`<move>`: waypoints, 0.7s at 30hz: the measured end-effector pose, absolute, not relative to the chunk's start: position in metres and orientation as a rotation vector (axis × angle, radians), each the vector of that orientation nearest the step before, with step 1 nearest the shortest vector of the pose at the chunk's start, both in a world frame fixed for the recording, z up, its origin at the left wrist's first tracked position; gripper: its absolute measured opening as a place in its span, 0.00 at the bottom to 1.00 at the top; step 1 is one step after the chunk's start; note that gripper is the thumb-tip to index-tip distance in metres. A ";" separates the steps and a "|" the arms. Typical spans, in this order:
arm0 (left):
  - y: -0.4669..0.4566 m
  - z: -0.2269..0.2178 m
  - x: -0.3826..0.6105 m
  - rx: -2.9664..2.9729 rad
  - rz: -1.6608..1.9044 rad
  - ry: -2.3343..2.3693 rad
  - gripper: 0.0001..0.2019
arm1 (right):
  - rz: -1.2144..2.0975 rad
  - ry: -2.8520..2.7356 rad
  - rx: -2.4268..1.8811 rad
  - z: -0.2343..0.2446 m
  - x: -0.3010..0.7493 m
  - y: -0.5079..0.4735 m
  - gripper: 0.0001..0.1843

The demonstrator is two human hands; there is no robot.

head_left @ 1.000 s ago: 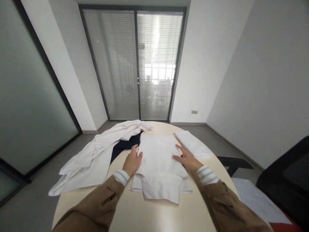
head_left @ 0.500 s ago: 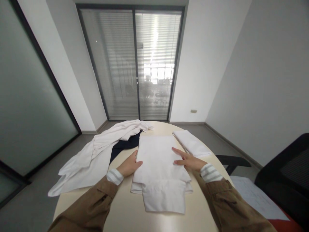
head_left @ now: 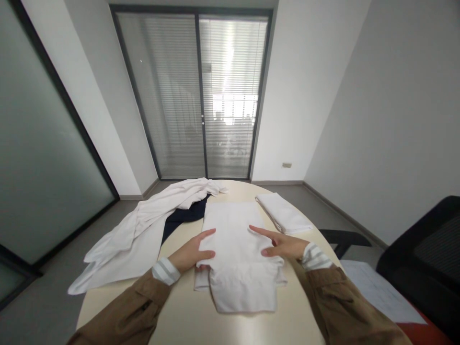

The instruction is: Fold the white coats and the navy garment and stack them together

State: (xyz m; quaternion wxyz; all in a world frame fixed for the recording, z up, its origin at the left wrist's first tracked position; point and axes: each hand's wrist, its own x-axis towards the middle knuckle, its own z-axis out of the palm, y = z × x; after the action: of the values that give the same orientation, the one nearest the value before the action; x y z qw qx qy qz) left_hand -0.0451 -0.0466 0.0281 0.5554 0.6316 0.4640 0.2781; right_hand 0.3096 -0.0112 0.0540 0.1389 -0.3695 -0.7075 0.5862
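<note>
A folded white garment, perhaps a shirt, lies in front of me, its narrower end toward me. My left hand holds its left edge, with thumb and index finger on top and other fingertips showing under the cloth. At the right edge, my right hand grips the cloth; its index finger stretches over the top and its thumb presses on it, while the remaining fingers are hidden. Between the hands the cloth is slightly raised and bulging near the fold.
On the round table's left lies a heap of white garments, over a dark navy cloth. A folded white cloth sits at the right edge. Beyond it stands a black chair with papers on its seat.
Both hands have come a little nearer to me along the garment's sides. My left index finger now lies on top, and the cloth near the fold has lifted and bunched slightly.
</note>
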 end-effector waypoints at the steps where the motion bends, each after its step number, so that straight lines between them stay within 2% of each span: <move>1: -0.047 0.028 -0.046 1.419 0.616 1.095 0.46 | 1.738 -1.996 -1.056 0.055 0.309 -0.012 0.53; 3: -0.046 0.027 -0.048 1.406 0.569 1.103 0.45 | 1.803 -1.957 -1.060 0.056 0.309 -0.012 0.52; 7: -0.048 0.028 -0.052 1.737 0.544 1.166 0.39 | 1.876 -2.050 -1.062 0.056 0.309 -0.012 0.59; 11: -0.052 0.030 -0.052 1.869 0.497 1.234 0.39 | 1.770 -2.151 -1.106 0.055 0.308 -0.012 0.64; 16: -0.048 0.026 -0.044 1.856 0.653 1.315 0.34 | 1.527 -2.117 -1.173 0.047 0.305 -0.005 0.57; 21: -0.027 0.014 -0.027 1.798 1.026 1.448 0.22 | 1.177 -2.030 -1.295 0.033 0.301 0.008 0.52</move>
State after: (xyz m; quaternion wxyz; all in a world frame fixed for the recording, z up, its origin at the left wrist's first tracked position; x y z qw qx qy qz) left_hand -0.0266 -0.0274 0.0138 0.3030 0.6782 0.5462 0.3871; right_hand 0.3012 0.0075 0.0331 0.2284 -0.4705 -0.7374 0.4275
